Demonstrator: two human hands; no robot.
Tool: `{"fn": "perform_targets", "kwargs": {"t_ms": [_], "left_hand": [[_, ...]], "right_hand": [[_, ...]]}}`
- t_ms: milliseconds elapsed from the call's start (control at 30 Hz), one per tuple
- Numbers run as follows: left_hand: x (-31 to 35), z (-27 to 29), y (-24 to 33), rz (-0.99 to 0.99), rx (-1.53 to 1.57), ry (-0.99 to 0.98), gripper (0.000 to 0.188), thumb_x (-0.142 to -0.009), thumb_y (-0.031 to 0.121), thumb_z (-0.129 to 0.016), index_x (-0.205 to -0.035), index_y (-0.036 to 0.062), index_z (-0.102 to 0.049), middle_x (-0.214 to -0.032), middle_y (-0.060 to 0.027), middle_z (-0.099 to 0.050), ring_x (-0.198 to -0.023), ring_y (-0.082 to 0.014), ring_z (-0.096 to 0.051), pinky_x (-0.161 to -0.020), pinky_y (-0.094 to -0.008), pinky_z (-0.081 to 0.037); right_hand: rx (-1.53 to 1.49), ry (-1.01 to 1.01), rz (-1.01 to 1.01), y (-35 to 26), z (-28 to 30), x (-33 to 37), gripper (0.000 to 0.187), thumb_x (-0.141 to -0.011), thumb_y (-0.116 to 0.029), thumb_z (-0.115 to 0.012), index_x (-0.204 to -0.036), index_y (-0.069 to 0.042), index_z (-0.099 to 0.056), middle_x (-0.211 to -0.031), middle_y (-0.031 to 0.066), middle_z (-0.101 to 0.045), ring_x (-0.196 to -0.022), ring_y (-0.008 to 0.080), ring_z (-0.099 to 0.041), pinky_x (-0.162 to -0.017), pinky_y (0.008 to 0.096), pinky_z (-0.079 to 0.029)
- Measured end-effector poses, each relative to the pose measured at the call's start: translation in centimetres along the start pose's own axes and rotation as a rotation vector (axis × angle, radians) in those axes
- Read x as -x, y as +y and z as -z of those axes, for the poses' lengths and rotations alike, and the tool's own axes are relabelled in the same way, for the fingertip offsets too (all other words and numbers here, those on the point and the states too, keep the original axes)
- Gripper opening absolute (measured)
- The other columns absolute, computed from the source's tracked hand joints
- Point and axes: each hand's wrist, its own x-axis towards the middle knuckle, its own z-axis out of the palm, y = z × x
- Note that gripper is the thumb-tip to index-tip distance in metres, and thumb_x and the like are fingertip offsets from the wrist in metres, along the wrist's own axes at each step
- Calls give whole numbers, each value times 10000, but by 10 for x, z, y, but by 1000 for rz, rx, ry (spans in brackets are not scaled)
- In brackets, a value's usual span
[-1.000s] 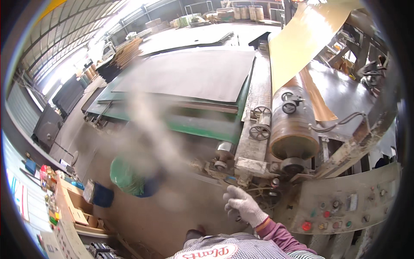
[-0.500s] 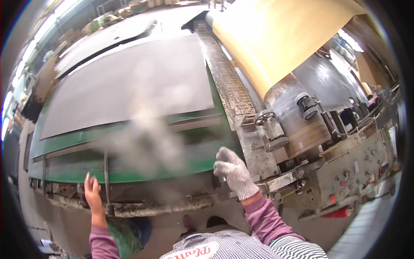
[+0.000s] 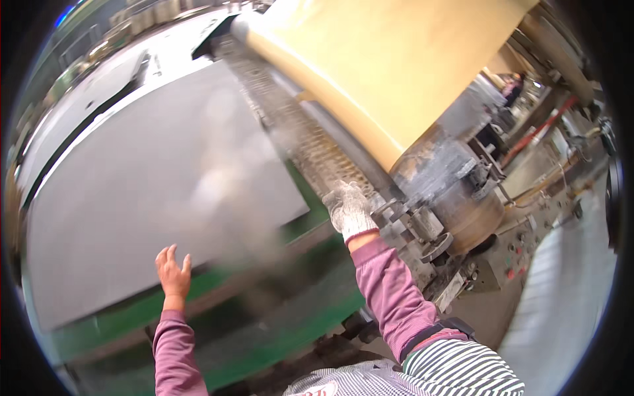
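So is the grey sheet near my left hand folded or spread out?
Spread out: the grey sheet lies flat over the green surface, with no fold showing.

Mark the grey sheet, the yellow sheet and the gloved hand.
Grey sheet (image 3: 139, 188), head view: middle of its top face.
Yellow sheet (image 3: 396, 69), head view: its broad face.
Gloved right hand (image 3: 349, 206), head view: glove's back.

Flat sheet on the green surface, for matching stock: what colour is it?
The flat sheet is grey, showing best in the head view.
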Motion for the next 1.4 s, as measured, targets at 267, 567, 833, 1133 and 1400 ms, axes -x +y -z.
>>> {"fn": "perform_targets", "kwargs": {"t_ms": [267,567,833,1133,1400], "left_hand": [[-35,-62,-33,15,102,-62,326,-833,248,-607,-1094,66,-533,-1171,-148,-497,-1162,-326,-422,-1006,-438,-326],[-32,-61,-45,-4,131,69,277,-836,237,-584,-1049,61,-560,-1130,-126,-526,-1121,-310,-451,-980,-427,-352],[-38,-63,-37,-32,147,137,235,-824,174,-591,-1027,56,-578,-1093,-108,-554,-1095,-298,-476,-968,-416,-367],[-38,-50,-17,23,211,228,333,-776,193,-655,-1059,46,-560,-1158,-139,-516,-1147,-316,-446,-996,-434,-351],[-38,-7,230,534,1646,-706,422,-830,290,-693,-1128,17,-575,-1154,-111,-547,-1050,-267,-541,-915,-400,-448]], "right_hand": [[390,453,699,-184,-3,-54,107,-796,-19,-591,-757,-83,-516,-641,20,-541,-494,133,-522,-408,255,-434],[795,321,67,-205,-19,-61,244,-817,-270,-736,-863,-153,-526,-572,-38,-465,-395,40,-396,-308,159,-256],[1306,114,25,-171,-50,-66,259,-883,-379,-637,-848,-126,-593,-592,-23,-511,-449,54,-467,-341,199,-315],[1003,-407,299,-181,-270,0,268,-890,-346,-634,-798,-97,-599,-606,-10,-562,-445,42,-450,-377,165,-290],[635,-806,499,-232,-401,51,379,-845,-261,-680,-1190,-158,-560,-1103,140,-652,-951,254,-661,-712,285,-557]]}}
